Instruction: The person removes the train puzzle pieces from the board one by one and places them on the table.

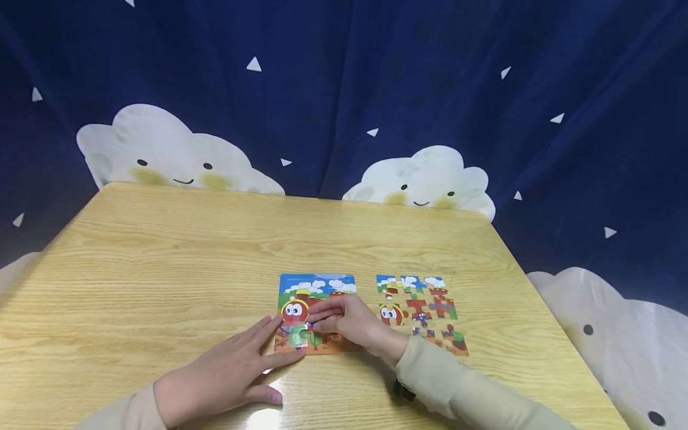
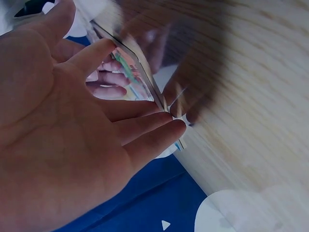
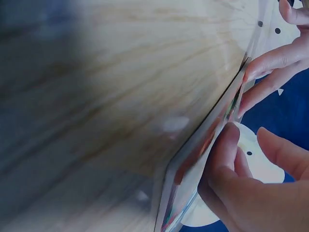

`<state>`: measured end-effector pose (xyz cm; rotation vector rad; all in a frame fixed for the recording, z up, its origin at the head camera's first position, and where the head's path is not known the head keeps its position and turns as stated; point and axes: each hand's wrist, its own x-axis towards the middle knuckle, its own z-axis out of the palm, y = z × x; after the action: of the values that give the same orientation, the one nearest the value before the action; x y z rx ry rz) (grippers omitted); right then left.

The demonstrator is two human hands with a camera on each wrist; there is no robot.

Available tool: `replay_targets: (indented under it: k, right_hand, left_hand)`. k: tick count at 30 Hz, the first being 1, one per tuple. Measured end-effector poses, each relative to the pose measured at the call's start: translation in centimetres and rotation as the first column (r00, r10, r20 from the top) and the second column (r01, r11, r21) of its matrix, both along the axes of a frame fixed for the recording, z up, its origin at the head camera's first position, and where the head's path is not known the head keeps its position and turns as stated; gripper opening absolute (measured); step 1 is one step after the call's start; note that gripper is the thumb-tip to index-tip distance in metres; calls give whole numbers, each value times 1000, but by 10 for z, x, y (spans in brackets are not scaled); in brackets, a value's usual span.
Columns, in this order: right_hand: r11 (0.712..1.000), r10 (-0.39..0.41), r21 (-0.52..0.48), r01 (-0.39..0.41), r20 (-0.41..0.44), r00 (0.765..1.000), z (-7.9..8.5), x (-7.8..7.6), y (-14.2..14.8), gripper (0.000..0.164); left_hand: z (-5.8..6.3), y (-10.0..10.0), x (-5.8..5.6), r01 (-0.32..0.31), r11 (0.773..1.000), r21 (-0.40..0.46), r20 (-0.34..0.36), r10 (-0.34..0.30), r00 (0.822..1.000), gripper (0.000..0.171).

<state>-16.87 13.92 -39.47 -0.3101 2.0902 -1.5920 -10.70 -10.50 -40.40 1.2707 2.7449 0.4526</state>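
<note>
A jigsaw puzzle board (image 1: 287, 280) with a red cartoon train picture lies flat in front of me. My left hand (image 1: 215, 373) rests beside it, fingers spread and nearly straight, fingertips at its left and front edges. My right hand (image 1: 357, 322) reaches over the board from the right and covers part of the train. In the right wrist view its fingertips (image 3: 227, 137) are down at the board's surface, with the thumb (image 3: 277, 147) apart from them. A shiny puzzle piece (image 1: 298, 337) shows at the board's lower left, near the left hand's fingers.
Several loose puzzle pieces (image 1: 391, 315) lie in loose rows right of the board, near the right forearm. The wooden table (image 1: 188, 257) extends to a dark blue curtain (image 1: 312, 89) with clouds and triangles behind it.
</note>
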Motion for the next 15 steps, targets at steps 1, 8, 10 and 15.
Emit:
replay_targets:
  k: [1,8,10,15]
  right_hand:
    - [1000,-3,6,3,-12,1000,-1,0,-2,28]
    - [994,-2,104,14,-117,993,0,1,-17,31]
    - [989,15,148,9,-165,986,-1,1,-22,30]
    - [963,85,270,2,-309,947,-4,1,-30,31]
  left_hand:
    - [1,0,0,4,1000,1,-7,-4,1000,67]
    - [0,0,0,20,1000,7,-54,-19,998,65]
    - [1,0,0,17,1000,7,-44,-17,999,66]
    - [1,0,0,19,1000,11,-50,-18,999,67]
